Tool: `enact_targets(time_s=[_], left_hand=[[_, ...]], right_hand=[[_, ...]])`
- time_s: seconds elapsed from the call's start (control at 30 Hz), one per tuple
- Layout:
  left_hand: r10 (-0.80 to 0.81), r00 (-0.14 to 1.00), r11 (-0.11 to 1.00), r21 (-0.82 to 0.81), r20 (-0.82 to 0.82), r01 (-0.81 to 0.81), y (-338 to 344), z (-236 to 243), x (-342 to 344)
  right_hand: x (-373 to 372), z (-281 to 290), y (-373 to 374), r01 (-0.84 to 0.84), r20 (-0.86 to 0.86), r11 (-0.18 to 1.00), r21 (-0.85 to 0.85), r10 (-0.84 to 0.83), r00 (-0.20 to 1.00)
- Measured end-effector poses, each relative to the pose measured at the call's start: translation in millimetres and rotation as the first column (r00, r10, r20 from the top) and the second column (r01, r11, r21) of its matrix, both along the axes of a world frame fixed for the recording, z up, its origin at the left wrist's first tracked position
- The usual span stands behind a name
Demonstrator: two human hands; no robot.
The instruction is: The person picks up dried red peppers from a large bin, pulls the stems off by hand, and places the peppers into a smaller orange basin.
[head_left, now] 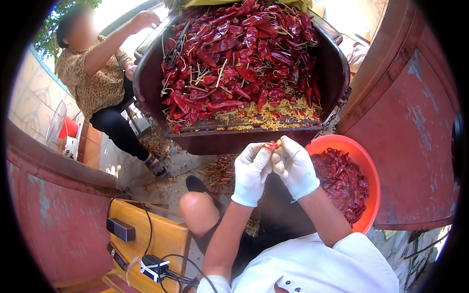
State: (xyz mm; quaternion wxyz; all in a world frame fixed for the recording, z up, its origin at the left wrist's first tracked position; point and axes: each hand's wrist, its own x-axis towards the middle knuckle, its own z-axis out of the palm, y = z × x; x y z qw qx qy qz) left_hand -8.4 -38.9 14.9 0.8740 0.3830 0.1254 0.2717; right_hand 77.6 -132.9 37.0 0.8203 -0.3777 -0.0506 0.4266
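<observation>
My left hand (250, 171) and my right hand (297, 168), both in white gloves, meet in front of the dark metal cart bed (215, 140). Between their pinched fingertips is a small red dried chili pepper (273, 145), partly hidden by the fingers. Beyond them the cart bed holds a heap of dried red chilies (244, 58) with pale stems. Yellow seeds (273, 118) are scattered along its near edge. Beside my right forearm stands an orange-red basin (374, 183) with chili pieces (342, 180) in it.
A person (95, 73) sits left of the cart, one arm raised toward it. A wooden bench (168, 239) with cables and small black devices is at my lower left. Stems and debris (220, 171) litter the floor. Red doors (405, 132) flank both sides.
</observation>
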Motion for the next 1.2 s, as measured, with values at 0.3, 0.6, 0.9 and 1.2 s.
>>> enact_targets(time_s=[0.3,0.6,0.9,1.2], left_hand=[[0.061,0.998,0.998,0.018,-0.029,-0.061,-6,1,0],[-0.056,0.977,0.980,0.175,-0.204,0.093,-39,4,33],[-0.032,0.941,0.261,0.907,-0.336,0.332,-64,-59,50],[0.074,0.963,0.140,0.959,-0.258,0.246,-23,-22,7]], right_hand=[[6,8,5,0.272,0.107,0.947,-0.172,-0.257,0.960],[18,58,-68,0.487,0.606,0.873,-0.024,-0.375,0.702],[17,38,-53,0.364,0.889,0.848,-0.384,0.233,0.395],[77,-2,56,0.671,0.809,0.707,-0.224,0.518,-0.276]])
